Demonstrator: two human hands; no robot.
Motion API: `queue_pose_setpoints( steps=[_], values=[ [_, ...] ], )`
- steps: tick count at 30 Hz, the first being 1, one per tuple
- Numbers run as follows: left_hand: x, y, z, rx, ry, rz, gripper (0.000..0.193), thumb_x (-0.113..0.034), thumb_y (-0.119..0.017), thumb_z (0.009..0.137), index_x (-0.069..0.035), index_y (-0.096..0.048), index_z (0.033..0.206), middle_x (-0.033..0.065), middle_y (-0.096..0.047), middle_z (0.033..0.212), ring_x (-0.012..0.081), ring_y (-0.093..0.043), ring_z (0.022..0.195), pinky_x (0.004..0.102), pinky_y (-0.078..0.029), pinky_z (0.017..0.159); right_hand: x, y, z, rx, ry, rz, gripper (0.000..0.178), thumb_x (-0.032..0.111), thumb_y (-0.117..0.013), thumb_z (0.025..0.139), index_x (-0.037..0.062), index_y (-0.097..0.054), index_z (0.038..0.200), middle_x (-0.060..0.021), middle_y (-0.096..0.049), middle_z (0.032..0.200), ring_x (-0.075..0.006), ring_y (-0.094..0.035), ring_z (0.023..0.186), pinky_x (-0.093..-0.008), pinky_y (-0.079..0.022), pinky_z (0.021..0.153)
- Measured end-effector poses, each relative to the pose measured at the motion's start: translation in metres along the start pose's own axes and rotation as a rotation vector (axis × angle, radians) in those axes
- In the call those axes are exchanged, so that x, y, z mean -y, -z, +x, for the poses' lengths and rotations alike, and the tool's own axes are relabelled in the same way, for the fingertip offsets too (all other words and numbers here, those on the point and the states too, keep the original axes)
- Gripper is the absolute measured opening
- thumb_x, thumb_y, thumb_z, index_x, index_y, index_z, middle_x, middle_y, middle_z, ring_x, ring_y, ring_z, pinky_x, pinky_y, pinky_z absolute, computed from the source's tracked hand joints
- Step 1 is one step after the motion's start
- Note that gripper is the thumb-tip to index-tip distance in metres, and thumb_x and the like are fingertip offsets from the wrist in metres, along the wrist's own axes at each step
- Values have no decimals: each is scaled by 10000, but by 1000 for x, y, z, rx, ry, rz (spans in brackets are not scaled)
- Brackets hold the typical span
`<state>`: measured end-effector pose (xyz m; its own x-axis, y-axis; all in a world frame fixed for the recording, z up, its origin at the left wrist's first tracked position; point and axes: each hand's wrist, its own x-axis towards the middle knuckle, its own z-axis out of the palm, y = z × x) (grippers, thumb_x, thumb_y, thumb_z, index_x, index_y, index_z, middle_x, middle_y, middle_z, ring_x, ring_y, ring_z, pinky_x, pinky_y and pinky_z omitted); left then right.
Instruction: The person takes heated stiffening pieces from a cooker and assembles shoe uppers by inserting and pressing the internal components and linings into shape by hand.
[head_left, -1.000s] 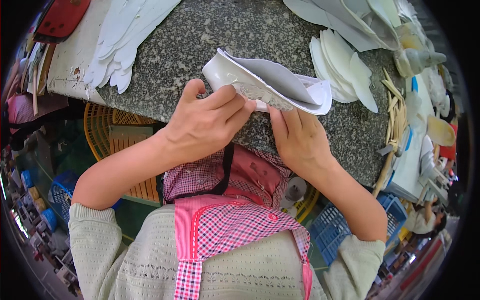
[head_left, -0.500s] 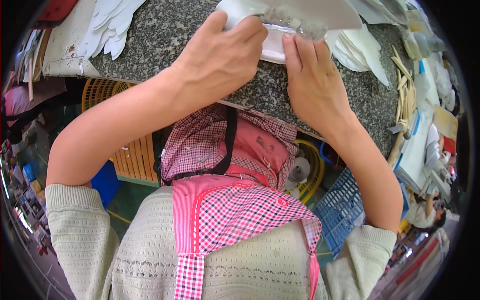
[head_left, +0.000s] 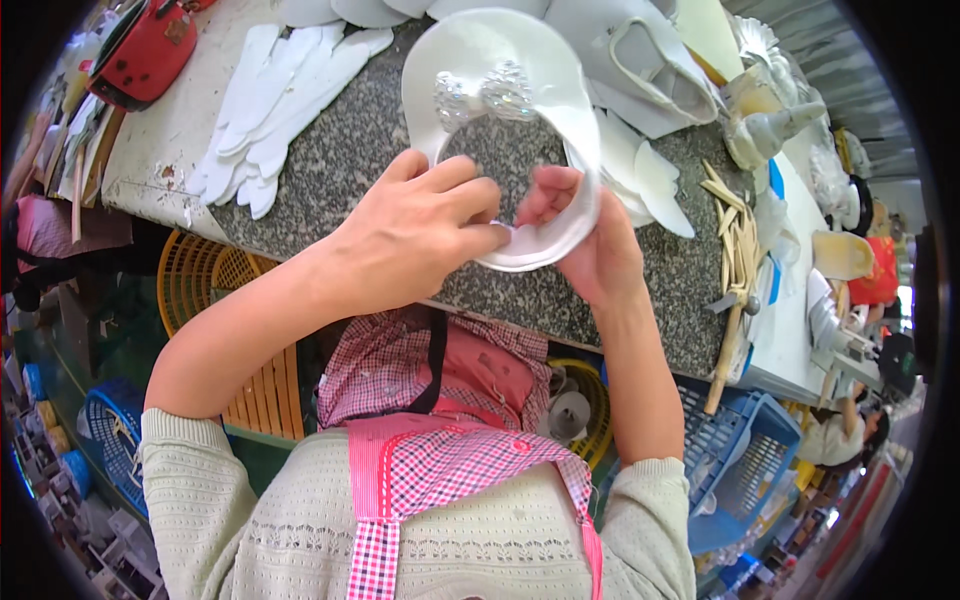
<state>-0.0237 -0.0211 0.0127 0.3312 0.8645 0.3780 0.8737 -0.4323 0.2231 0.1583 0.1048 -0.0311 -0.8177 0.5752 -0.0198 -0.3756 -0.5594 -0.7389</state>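
Observation:
A white satin shoe upper (head_left: 490, 45), ring-shaped, with a sparkling silvery bow on its broad far part, is held up over the speckled worktop (head_left: 340, 150). My left hand (head_left: 410, 225) is closed, its fingertips pinching the near left part of the inner edge. On the other side, my right hand (head_left: 605, 240) grips the near right part, with curled fingers showing inside the opening and the palm outside the band. The right thumb is mostly hidden behind the satin.
Flat white sole-shaped pieces (head_left: 260, 110) lie left of the upper, and similar pieces (head_left: 650, 180) lie to the right. Light wooden sticks (head_left: 735, 240) and a wooden-handled tool (head_left: 725, 355) rest at the right edge. A red pot (head_left: 150, 50) stands far left; baskets (head_left: 750, 450) sit below.
The upper has come nearer and turned, so its opening and bow now show fully. My right hand has shifted from pressing the near edge to holding the right side; my left hand has moved nearer.

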Motion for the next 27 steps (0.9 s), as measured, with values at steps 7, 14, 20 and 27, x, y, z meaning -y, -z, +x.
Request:
queue_pose_setpoints(
  steps=[7,14,20,27],
  values=[
    [7,26,16,-334,-177,-45,332,-68,-640,676,9,-633,999,139,-632,997,281,-618,849,347,-511,706,-1,-30,47,393,659,-1810,150,54,-601,685,-12,-603,820,-82,-603,781,-205,-600,741,-365,-492,673],
    [60,-19,-52,301,-59,69,601,-411,-548,826,-42,-448,1290,96,-489,1303,212,-453,1214,368,-336,1011,-16,-18,6,661,486,-2137,479,64,-533,693,-90,-536,1147,-183,-520,1136,-292,-522,1087,-364,-458,908],
    [62,8,-77,402,2,34,533,-374,-573,828,-88,-492,1271,79,-497,1305,201,-427,1251,386,-325,1030,1,-9,25,801,498,-2036,398,72,-550,703,-46,-581,1082,-103,-547,1069,-230,-547,999,-338,-488,839],
    [29,31,-70,178,326,-442,259,-27,-636,706,-60,-659,962,103,-615,1119,226,-553,1115,369,-457,904,41,-21,99,940,1067,-2163,126,100,-591,692,31,-661,771,-39,-577,1056,-211,-444,1147,-357,-412,976]
  ],
)
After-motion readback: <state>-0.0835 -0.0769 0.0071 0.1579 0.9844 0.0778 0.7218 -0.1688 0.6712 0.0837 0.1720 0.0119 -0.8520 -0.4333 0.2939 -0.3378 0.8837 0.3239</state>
